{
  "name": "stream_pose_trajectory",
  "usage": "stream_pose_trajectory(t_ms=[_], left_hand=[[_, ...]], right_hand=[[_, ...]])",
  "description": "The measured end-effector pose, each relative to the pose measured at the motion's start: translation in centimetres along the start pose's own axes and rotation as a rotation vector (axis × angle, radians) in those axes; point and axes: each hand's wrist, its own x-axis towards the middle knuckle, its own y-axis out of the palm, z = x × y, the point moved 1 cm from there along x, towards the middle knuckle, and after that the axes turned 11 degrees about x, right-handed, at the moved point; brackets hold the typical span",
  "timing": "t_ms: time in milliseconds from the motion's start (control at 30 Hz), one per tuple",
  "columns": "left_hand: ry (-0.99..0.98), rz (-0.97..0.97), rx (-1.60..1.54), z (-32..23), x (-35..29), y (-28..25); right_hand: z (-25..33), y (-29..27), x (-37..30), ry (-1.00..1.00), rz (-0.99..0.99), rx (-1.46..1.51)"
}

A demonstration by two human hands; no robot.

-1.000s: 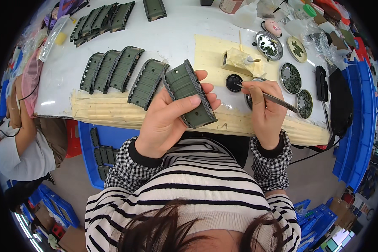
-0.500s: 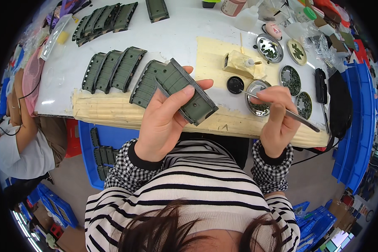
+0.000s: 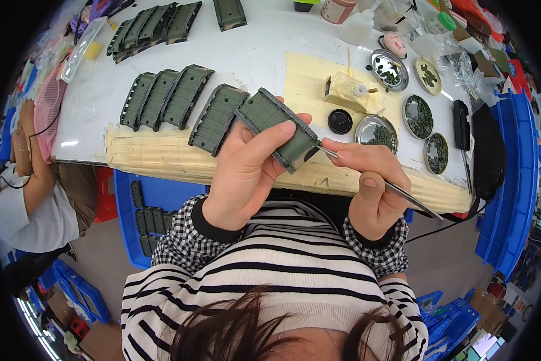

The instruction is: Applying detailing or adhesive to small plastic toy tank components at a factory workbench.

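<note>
My left hand (image 3: pixel 246 162) is closed on a dark green curved panel (image 3: pixel 270 123) with ridged grey edges, the thumb lying across its face. Metal tweezers (image 3: pixel 406 195) are gripped in my right hand (image 3: pixel 376 186), their tip touching or very near the panel's right edge; whether the tip carries anything is too small to see. A similar panel (image 3: pixel 219 117) lies on the table just behind my left hand. Further left lie several more green panels (image 3: pixel 186 96). To the right stand a small black round dish (image 3: pixel 340 121) and a metal dish (image 3: pixel 376 133) of tiny dark green pieces.
Other round dishes (image 3: pixel 418 116) of small green parts stand at the right, near a masking-taped block (image 3: pixel 349 90). A blue bin (image 3: pixel 123 210) holding panels sits below the table's front edge. A person (image 3: pixel 36 198) sits at the far left. Blue crates (image 3: pixel 511 180) line the right.
My right hand has brought the tweezers left from the black dish to the panel's edge. My left hand has shifted slightly right, tilting the panel.
</note>
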Motion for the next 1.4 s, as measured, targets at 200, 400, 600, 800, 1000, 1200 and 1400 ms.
stream_pose_trajectory(t_ms=[200,400,600,800,1000,1200,1400], left_hand=[[-0.005,-0.005,-0.008,0.1,0.1,0.0],[-0.01,-0.012,-0.014,0.0,0.1,-0.1],[-0.015,-0.008,-0.021,0.0,0.1,-0.2],[-0.008,-0.017,-0.038,0.1,0.0,-0.1],[-0.015,-0.012,-0.052,0.1,0.0,-0.2],[-0.005,-0.012,-0.052,0.1,-0.1,-0.3],[-0.014,-0.009,-0.042,0.1,-0.1,-0.3]], right_hand=[[-0.2,0.2,-0.1,-0.008,-0.006,-0.057],[-0.2,0.5,0.1,-0.013,-0.019,-0.077],[0.1,0.6,0.2,-0.021,0.002,-0.138],[0.2,0.8,0.2,-0.028,0.009,-0.17],[0.5,0.9,0.3,-0.074,0.066,-0.212],[1.0,0.9,0.5,-0.067,0.109,-0.249],[0.9,0.8,0.4,-0.075,0.14,-0.278]])
